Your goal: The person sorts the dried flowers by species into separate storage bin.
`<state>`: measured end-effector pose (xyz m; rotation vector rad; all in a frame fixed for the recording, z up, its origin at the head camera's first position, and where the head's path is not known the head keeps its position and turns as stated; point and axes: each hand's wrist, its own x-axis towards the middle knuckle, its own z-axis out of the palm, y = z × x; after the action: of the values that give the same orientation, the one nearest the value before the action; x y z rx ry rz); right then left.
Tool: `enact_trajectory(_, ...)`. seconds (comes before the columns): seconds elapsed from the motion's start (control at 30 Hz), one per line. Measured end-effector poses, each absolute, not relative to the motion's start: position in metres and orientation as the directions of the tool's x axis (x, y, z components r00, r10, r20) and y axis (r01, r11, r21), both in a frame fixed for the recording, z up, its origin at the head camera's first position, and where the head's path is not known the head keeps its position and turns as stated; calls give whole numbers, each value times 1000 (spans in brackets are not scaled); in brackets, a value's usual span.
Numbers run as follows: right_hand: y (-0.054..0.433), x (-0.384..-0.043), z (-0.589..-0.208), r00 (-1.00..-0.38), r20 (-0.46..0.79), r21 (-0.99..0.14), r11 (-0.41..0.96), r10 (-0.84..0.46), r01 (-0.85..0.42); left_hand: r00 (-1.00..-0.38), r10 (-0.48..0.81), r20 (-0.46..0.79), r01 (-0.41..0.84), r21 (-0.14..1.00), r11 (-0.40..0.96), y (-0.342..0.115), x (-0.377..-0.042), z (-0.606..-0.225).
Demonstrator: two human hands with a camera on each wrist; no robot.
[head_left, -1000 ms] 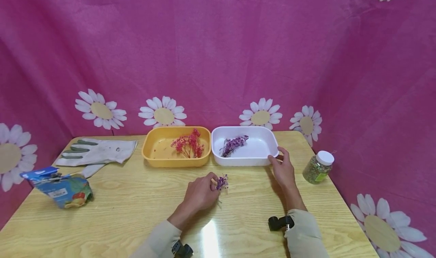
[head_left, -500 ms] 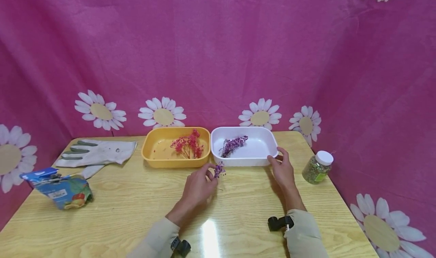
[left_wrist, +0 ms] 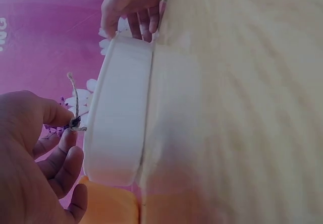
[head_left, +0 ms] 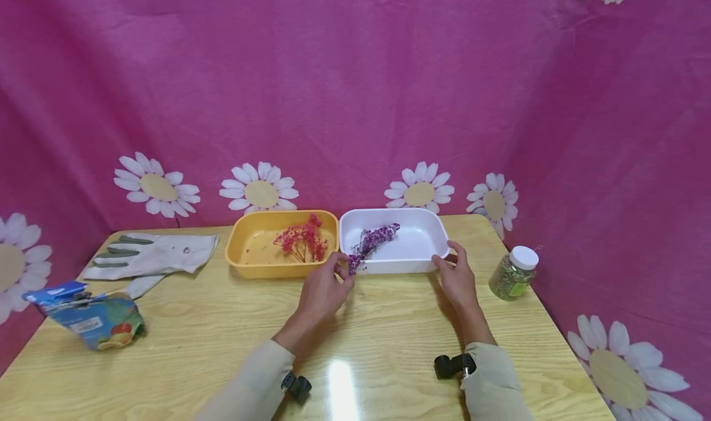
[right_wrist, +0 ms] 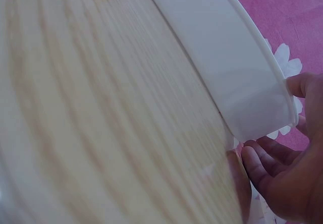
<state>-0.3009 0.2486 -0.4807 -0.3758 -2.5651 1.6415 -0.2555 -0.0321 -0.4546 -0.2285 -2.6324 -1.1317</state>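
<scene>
My left hand (head_left: pixel 324 292) pinches a small bunch of purple dried flowers (head_left: pixel 354 264) between thumb and fingers. Twine (left_wrist: pixel 75 100) is tied round its stems, seen in the left wrist view. The bunch is at the front left rim of the white tray (head_left: pixel 405 265). Inside that tray lies another purple dried flower bunch (head_left: pixel 382 236); in the head view the two overlap. My right hand (head_left: pixel 458 280) grips the tray's front right corner, thumb at the rim and fingers against the side. Directly left stands a yellow tray (head_left: pixel 272 271) with red dried flowers (head_left: pixel 302 239) in it.
Gardening gloves (head_left: pixel 161 253) lie at the back left of the wooden table (head_left: pixel 222 347), with a blue printed bag (head_left: pixel 91 319) in front of them. A white-lidded jar (head_left: pixel 512 276) stands right of my right hand. Pink cloth (head_left: pixel 333 100) hangs behind.
My left hand has moved forward with the purple bunch, from over the table to the white tray's front left rim. The right hand has kept its hold on the tray's corner.
</scene>
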Motion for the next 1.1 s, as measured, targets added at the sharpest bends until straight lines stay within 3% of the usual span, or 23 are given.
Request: enact_trajectory(1.1,248,-299,-480,-967,-69,-904,395,245,164,-953,42,301,222,591,775,-10,-318,-426)
